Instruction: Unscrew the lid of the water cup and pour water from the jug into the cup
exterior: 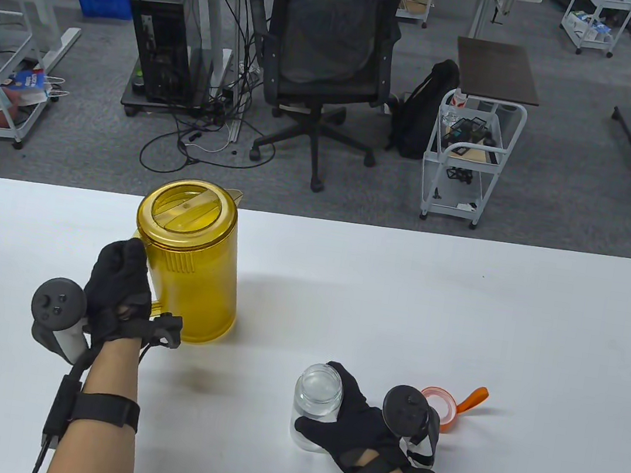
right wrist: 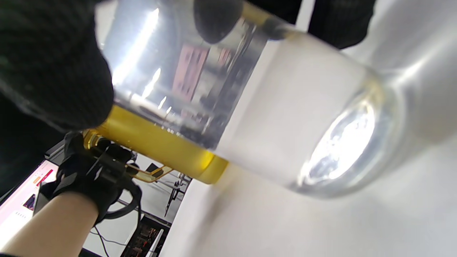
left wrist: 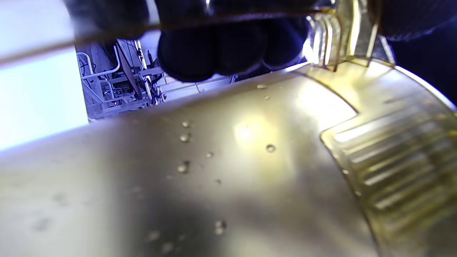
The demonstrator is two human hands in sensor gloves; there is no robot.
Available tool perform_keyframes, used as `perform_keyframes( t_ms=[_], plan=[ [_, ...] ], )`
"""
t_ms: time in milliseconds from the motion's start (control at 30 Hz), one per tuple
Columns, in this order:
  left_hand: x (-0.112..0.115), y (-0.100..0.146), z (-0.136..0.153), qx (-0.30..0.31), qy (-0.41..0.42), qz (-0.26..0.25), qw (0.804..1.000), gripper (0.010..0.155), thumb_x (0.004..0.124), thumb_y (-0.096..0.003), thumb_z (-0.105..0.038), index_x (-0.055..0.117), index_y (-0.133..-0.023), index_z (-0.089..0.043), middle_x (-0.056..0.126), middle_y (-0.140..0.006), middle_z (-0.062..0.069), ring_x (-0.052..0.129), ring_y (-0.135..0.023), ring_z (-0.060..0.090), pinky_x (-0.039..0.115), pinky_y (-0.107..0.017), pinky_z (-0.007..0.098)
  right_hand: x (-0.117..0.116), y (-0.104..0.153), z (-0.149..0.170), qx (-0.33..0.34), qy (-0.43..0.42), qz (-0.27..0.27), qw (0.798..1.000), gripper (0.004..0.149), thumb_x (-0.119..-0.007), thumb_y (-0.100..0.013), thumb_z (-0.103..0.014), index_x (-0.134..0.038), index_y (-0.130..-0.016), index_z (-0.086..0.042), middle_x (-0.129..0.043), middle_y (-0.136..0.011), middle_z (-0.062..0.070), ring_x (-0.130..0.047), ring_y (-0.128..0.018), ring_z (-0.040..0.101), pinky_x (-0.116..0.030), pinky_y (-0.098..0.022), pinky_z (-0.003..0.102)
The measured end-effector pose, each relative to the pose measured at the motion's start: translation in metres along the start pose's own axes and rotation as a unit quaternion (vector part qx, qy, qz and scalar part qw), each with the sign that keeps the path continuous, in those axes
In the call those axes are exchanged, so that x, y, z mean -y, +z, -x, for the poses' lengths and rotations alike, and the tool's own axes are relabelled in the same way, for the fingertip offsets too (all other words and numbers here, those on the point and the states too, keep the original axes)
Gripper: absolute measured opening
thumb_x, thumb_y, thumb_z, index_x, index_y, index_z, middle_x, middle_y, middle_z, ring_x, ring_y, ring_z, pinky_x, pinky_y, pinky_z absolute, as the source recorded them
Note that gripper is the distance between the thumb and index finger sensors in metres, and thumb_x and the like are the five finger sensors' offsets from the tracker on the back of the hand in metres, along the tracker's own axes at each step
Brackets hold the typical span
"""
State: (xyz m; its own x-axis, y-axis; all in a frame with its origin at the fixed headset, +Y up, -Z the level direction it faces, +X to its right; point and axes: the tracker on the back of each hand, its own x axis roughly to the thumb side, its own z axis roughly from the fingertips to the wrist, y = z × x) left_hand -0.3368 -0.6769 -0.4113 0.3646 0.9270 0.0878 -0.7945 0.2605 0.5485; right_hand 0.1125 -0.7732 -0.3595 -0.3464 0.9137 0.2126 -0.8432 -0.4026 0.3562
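**Cup open in your right hand, jug gripped by your left**

Cup (exterior: 317, 405): a clear, lidless one standing upright on the white table (exterior: 459, 305), low and just right of centre in the table view. Your right hand (exterior: 361, 427) wraps it from the right side, thumb across the lower wall near you and fingers curled round the far side, so the glass is clasped, not merely touched. In the right wrist view the cup (right wrist: 285, 117) fills the frame, its lower part looks frosted, and your dark gloved fingertips (right wrist: 217, 18) press on its wall at the top edge.

Its lid (exterior: 441, 406), white with an orange rim and an orange strap, lies on the table just beyond your right hand, to the right of the cup and apart from it.

Your yellow translucent jug (exterior: 192, 265) stands upright left of centre in the table view, its lid on and its spout towards the upper right. Your left hand (exterior: 116, 284) is closed round the handle on the jug's left side. The left wrist view shows your fingers (left wrist: 214, 53) curled tight together at the top of the frame beside the handle, with the jug wall (left wrist: 232, 171) below them dotted with water droplets.

Jug and cup stand well apart, with bare table between them.
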Motion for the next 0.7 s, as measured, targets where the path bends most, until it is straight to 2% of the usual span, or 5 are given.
perform_keyframes(
  t_ms=[100, 200, 400, 567, 700],
  plan=[
    [-0.010, 0.012, -0.008, 0.002, -0.112, 0.041, 0.993, 0.091, 0.071, -0.0428, -0.084, 0.049, -0.113, -0.031, 0.058, -0.114, 0.005, 0.064, -0.105, 0.036, 0.046, -0.077, 0.066, 0.000, 0.000, 0.000, 0.000, 0.001, -0.002, 1.000, 0.105, -0.102, -0.034, -0.061, -0.034, -0.108, -0.031, -0.049, -0.112, 0.007, -0.065, -0.100, 0.047, -0.062, -0.068, 0.072],
    [-0.022, 0.032, -0.019, 0.026, -0.208, 0.039, 0.977, 0.096, 0.072, -0.0433, -0.084, 0.042, -0.116, -0.029, 0.048, -0.120, 0.007, 0.055, -0.111, 0.040, 0.043, -0.076, 0.067, 0.000, 0.000, 0.000, -0.002, 0.001, -0.003, 1.000, 0.105, -0.102, -0.034, -0.061, -0.034, -0.109, -0.031, -0.049, -0.112, 0.007, -0.065, -0.100, 0.047, -0.062, -0.068, 0.072],
    [-0.032, 0.093, -0.038, 0.104, -0.367, 0.070, 0.922, 0.092, 0.074, -0.0446, -0.083, 0.055, -0.114, -0.026, 0.060, -0.116, 0.009, 0.063, -0.108, 0.042, 0.049, -0.074, 0.065, 0.001, 0.000, 0.000, -0.006, 0.008, -0.004, 1.000, 0.105, -0.101, -0.034, -0.061, -0.033, -0.109, -0.031, -0.049, -0.112, 0.007, -0.064, -0.100, 0.047, -0.062, -0.068, 0.071],
    [-0.001, 0.135, -0.048, 0.161, -0.416, 0.180, 0.877, 0.085, 0.073, -0.0430, -0.084, 0.068, -0.110, -0.031, 0.075, -0.112, 0.003, 0.079, -0.104, 0.036, 0.059, -0.076, 0.062, 0.002, 0.001, -0.001, -0.015, 0.021, -0.007, 1.000, 0.104, -0.100, -0.035, -0.062, -0.032, -0.109, -0.032, -0.048, -0.113, 0.008, -0.060, -0.101, 0.049, -0.060, -0.069, 0.071],
    [0.025, 0.150, -0.046, 0.150, -0.416, 0.238, 0.865, 0.092, 0.073, -0.0409, -0.086, 0.060, -0.115, -0.034, 0.064, -0.120, 0.002, 0.067, -0.114, 0.038, 0.049, -0.079, 0.065, 0.007, 0.004, -0.007, -0.028, 0.057, -0.023, 0.998, 0.109, -0.098, -0.037, -0.060, -0.024, -0.110, -0.026, -0.044, -0.113, 0.012, -0.056, -0.102, 0.050, -0.059, -0.069, 0.070]
  ],
)
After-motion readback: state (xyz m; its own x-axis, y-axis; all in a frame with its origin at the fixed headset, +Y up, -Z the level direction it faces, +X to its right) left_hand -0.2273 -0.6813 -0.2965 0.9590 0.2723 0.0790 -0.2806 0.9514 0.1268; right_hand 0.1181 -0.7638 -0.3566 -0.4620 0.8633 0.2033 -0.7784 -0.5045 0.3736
